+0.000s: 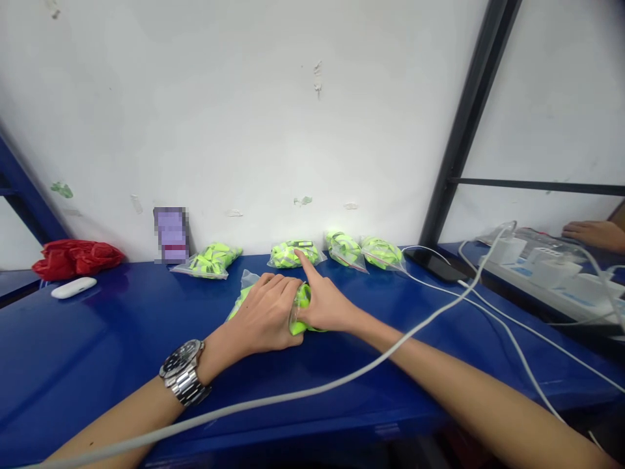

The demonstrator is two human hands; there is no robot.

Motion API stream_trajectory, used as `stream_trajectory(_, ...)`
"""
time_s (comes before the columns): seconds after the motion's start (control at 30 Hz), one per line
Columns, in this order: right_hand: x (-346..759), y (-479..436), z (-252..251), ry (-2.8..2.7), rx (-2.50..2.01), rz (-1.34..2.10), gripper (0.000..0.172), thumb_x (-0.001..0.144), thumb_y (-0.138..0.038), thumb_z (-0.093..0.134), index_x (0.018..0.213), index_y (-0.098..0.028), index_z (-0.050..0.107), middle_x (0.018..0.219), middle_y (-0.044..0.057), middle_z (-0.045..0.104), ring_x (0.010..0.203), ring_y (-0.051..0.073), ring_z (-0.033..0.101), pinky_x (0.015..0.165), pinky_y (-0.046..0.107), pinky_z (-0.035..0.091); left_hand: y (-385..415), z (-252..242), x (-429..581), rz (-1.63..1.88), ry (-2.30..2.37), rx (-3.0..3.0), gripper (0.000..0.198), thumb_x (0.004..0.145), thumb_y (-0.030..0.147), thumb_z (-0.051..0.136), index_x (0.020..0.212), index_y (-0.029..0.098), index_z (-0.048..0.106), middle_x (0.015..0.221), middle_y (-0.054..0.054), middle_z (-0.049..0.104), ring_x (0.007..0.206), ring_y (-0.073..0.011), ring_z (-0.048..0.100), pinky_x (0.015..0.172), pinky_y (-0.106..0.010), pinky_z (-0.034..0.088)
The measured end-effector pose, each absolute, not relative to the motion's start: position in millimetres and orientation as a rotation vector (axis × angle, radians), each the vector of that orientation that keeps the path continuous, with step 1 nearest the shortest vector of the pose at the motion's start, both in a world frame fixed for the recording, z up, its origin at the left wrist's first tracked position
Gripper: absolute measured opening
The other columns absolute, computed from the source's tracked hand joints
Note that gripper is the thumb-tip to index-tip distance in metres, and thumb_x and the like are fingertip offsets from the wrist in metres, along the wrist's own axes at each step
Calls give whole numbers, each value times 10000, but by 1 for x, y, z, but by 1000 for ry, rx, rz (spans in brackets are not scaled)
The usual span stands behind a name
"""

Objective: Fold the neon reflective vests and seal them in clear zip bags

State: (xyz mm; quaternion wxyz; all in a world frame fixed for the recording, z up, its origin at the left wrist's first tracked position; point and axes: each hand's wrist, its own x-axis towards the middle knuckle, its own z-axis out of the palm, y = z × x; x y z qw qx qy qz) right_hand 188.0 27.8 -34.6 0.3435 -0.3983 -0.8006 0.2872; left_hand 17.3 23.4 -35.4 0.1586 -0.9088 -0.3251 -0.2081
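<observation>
In the middle of the frame, the two hands are together on a clear plastic bag of yellow-green strips, low over the blue desk. The left hand, reaching in from the lower left with a metal watch on its wrist, lies across the bag with its fingers curled over it. The right hand, coming from the lower right, meets the bag's right end, where the strips show; one digit points up and the others are partly hidden, so how firmly it grips cannot be told.

Behind the hands, along the white wall, sit four more filled bags: one left of centre, one just above the hands and a neighbouring pair right of centre. A phone with a blurred-out screen leans on the wall beside the leftmost of these. At the left edge of the frame are a red bundle and, just in front of it, a white case.

A dark phone lies right of centre. A white cable sweeps from the lower left corner, passing over the right forearm, to plugged-in chargers at the right. Another person's hand rests at the right edge.
</observation>
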Motion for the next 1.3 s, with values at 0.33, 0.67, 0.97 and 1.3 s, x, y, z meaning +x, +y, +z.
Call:
stream_trajectory(0.33, 204, 45, -43, -1982, -610, 1406, 1103, 740, -218, 723, 1498, -227, -79, 579, -108, 429, 495, 75, 399, 490, 183, 371, 29, -31, -3, -796, -748, -2662, 562, 612, 292, 636, 1123, 145, 453, 1020, -102, 627, 918, -261, 596, 852, -403, 446)
stream_trajectory(0.67, 179, 34, -53, -2023, -1042, 636, 1170, 622, -89, 621, 1473, -171, -177, 511, -114, 502, 477, 134, 481, 481, 205, 313, 17, -37, 14, -718, -706, -2598, 452, 661, 229, 570, 1085, 98, 479, 1016, -137, 620, 909, -271, 581, 840, -428, 411)
stream_trajectory(0.97, 178, 31, -49, -2108, -1376, 314, 1095, 584, -148, 599, 1507, -196, 12, 600, -29, 595, 575, 187, 538, 535, 232, 327, 13, -40, 25, -747, -702, -2542, 276, 747, 232, 541, 997, 115, 527, 915, -114, 642, 847, -260, 584, 814, -440, 413)
stream_trajectory(1.3, 199, 46, -39, -2091, -856, 907, 995, 748, -303, 701, 1512, -171, 78, 959, 101, 698, 703, 180, 663, 649, 289, 506, 26, -20, -10, -457, -931, -2495, 980, 670, 533, 690, 1415, 90, 233, 1373, -227, 443, 1229, -366, 448, 1010, -493, 357)
